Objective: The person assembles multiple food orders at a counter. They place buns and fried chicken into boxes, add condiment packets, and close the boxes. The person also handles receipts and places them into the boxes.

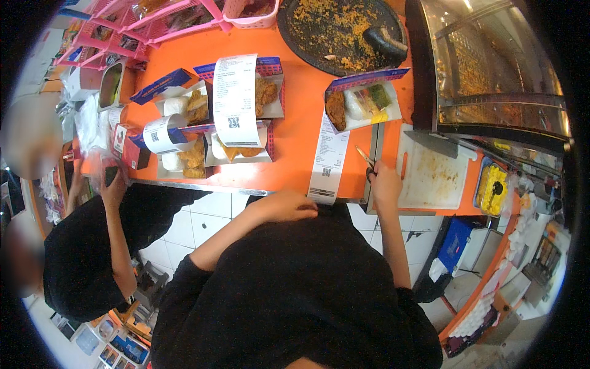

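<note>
My right hand (387, 184) is closed at the table's front edge around the dark handle of a slim pair of scissors (362, 152), pointing up and left. My left hand (289, 206) reaches across at the front edge, fingers stretched and lying together, tips beside the lower end of a long white receipt (330, 157). That receipt runs up to an opened box (369, 117) with fried chicken, a wrapped white portion and packets. Further left, several opened boxes hold fried chicken (265, 92) and white wrapped portions; another long receipt (236, 101) and a curled one (161, 134) lie over them.
A black round tray (295, 43) with crumbs stands at the back, next to a glass display case (498, 67). At right lies a stained white cutting board (430, 190). Pink baskets (178, 18) fill the back left. A co-worker's hand (115, 187) handles a plastic bag at left.
</note>
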A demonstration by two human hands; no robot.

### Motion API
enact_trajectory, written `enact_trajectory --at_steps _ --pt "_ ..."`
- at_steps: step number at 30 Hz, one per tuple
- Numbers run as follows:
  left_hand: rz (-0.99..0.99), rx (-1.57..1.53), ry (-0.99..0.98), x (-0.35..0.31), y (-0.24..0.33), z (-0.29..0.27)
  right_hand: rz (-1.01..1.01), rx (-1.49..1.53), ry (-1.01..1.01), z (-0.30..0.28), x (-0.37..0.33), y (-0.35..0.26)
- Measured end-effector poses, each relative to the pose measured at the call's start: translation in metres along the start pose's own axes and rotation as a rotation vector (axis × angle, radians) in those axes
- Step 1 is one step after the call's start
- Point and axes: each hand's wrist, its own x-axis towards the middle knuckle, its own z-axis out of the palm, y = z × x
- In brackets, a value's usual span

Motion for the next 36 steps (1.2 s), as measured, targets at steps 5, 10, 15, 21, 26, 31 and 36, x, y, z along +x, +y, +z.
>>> enact_trajectory --at_steps 5,10,15,21,26,31,36 --pt "-0.059 -0.187 -0.09 -0.065 0.044 -0.081 -0.071 -0.022 0.022 -0.001 0.001 -0.004" --pt "0.028 -0.25 0.425 -0.136 0.081 -0.176 -0.193 0.069 0.231 -0.027 0.01 -0.019" --pt "0.198 -0.101 0.598 -0.164 0.07 -0.209 -0.348 0.179 0.45 -0.051 0.031 -0.056" --pt "0.549 -0.383 -0.013 -0.073 0.023 -0.131 -0.446 0.303 0.33 -0.065 0.032 -0.104" --pt "0.32 -0.976 -0.446 0.007 -0.041 -0.023 -0.5 0.367 0.343 -0.069 0.026 -0.129" --pt "0.459 -0.778 -0.321 0.03 -0.09 0.011 -0.623 0.361 0.305 -0.073 0.018 -0.135" --pt "0.556 -0.842 -0.134 0.002 -0.1 0.017 -0.73 0.376 0.279 -0.074 0.012 -0.147"
